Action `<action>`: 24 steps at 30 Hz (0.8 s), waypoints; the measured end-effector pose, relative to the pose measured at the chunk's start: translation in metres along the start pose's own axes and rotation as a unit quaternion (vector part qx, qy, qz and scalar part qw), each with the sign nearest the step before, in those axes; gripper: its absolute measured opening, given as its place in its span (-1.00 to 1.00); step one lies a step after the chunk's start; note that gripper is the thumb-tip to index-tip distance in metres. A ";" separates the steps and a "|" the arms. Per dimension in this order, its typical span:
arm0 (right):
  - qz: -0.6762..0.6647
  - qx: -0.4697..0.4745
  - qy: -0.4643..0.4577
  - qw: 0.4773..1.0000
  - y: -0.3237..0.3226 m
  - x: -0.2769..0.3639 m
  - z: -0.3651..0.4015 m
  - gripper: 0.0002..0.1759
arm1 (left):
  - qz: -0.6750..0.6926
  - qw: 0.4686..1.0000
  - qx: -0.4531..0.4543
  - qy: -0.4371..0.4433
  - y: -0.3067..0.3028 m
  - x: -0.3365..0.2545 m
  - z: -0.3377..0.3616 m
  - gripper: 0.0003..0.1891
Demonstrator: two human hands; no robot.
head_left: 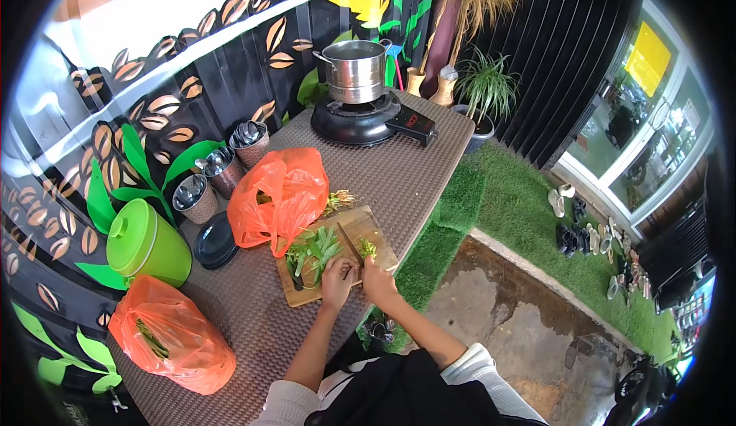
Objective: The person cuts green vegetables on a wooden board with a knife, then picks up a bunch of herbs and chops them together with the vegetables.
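A wooden cutting board (357,217) lies near the table's edge in front of me. My left hand (337,282) is closed over the stem end of a bunch of leafy greens (316,248) spread on the board's left part. Close beside it, my right hand (377,282) grips a knife (349,243), whose blade stands between the greens and a small heap of chopped green pieces (367,248). Fingers partly hide the stems and the knife's handle. Behind the board, root-like trimmings (339,200) lie beside an orange plastic bag (285,192).
A pot (355,72) stands on a portable gas stove (356,124) at the table's far end. Cups of cutlery (196,199), a dark lid (218,243) and a green lidded bucket (150,243) line the wall side. Another orange bag (176,342) holding greens sits at left.
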State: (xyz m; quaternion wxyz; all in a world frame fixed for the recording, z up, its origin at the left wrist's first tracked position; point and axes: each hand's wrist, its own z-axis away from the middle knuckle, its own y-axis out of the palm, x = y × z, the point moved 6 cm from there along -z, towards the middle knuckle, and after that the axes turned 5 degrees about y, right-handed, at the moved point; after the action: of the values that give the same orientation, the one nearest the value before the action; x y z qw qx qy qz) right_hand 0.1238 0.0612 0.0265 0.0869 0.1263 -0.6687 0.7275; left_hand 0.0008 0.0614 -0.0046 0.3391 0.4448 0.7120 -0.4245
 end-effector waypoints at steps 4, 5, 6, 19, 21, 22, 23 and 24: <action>-0.034 0.036 -0.021 0.999 0.002 -0.005 0.001 -0.77 | 0.004 1.000 -0.008 -0.012 -0.001 -0.006 -0.002 -0.89; -0.038 0.042 -0.023 0.998 0.003 -0.003 0.006 -0.79 | 0.004 1.000 -0.005 -0.023 -0.001 -0.007 -0.002 -0.89; -0.038 0.041 -0.024 0.998 0.005 0.000 0.010 -0.79 | 0.004 1.000 -0.006 -0.023 -0.002 -0.005 -0.002 -0.89; -0.113 0.048 0.024 0.992 0.018 -0.007 0.016 -0.72 | 0.083 0.994 -0.048 -0.052 0.000 0.003 0.001 -0.82; -0.111 0.025 0.054 0.992 0.014 -0.005 0.021 -0.72 | 0.067 0.996 -0.050 -0.038 -0.002 0.001 0.000 -0.82; -0.112 0.025 0.053 0.992 0.011 -0.004 0.020 -0.72 | 0.011 0.998 -0.044 -0.032 -0.003 0.000 0.001 -0.82; -0.104 0.031 0.054 0.993 0.007 -0.006 0.017 -0.75 | -0.045 0.998 -0.036 -0.026 -0.005 -0.001 0.001 -0.82; -0.096 0.035 0.057 0.993 0.005 -0.009 0.015 -0.78 | -0.046 0.998 -0.033 -0.025 -0.005 -0.004 0.002 -0.82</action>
State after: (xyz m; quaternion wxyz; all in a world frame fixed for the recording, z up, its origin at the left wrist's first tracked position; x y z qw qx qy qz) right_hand 0.1313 0.0460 0.0199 0.1893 0.1511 -0.6214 0.7451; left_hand -0.0019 0.0574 -0.0001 0.3517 0.3892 0.7368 -0.4266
